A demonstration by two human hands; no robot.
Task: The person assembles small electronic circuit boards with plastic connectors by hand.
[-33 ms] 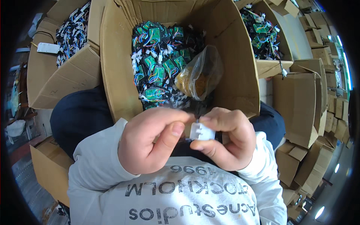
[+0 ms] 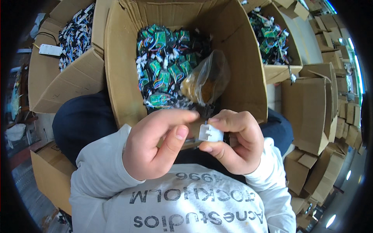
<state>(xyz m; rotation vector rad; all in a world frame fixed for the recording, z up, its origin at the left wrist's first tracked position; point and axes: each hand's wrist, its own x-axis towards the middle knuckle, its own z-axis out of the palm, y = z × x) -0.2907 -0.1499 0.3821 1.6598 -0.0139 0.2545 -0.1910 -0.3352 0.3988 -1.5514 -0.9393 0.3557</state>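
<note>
White plug pinched in our right hand; left hand fingers loosely open, empty, just beside it. Inspection underway; next probably needs a steady left pinch.

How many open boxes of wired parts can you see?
3: the big box straight ahead, one at upper left, one at upper right. Others may be hidden.

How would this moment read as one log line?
right hand: pinches white plastic connector | left hand: beside connector, empty | behind: cardboard box of green circuit boards
</note>
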